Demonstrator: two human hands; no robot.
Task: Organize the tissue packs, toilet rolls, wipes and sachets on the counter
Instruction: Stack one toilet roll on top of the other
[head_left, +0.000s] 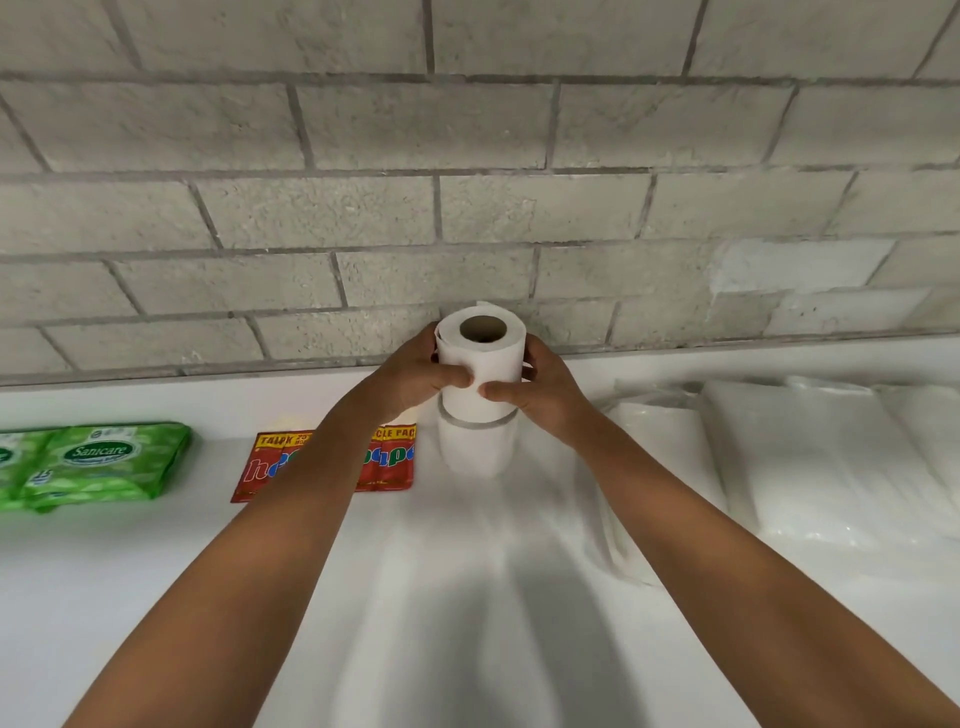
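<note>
two bare hands clasp the upper toilet roll (480, 358) of a two-high stack at the centre of a white bench (156, 597), close to a grey block wall (467, 156). the left hand (415, 374) wraps the roll from its 9 o'clock side and the right hand (540, 392) from 3 o'clock, fingers (498, 391) curled round the paper, both thumbs pressed on the near face and almost meeting. the upper roll stands upright, its cardboard core facing up, directly on the lower toilet roll (475, 449), which stands on the bench; a dark seam marks where the two meet. at 9 o'clock from the stack, just beside it, red sachets (387, 462) lie flat in a row, partly hidden by the left forearm. further out at 9 o'clock, near the frame edge, green wipes packs (98, 465) lie side by side. at 3 o'clock, clear-wrapped white tissue packs (810, 457) lie flat along the bench, their edges hard to tell apart.
</note>
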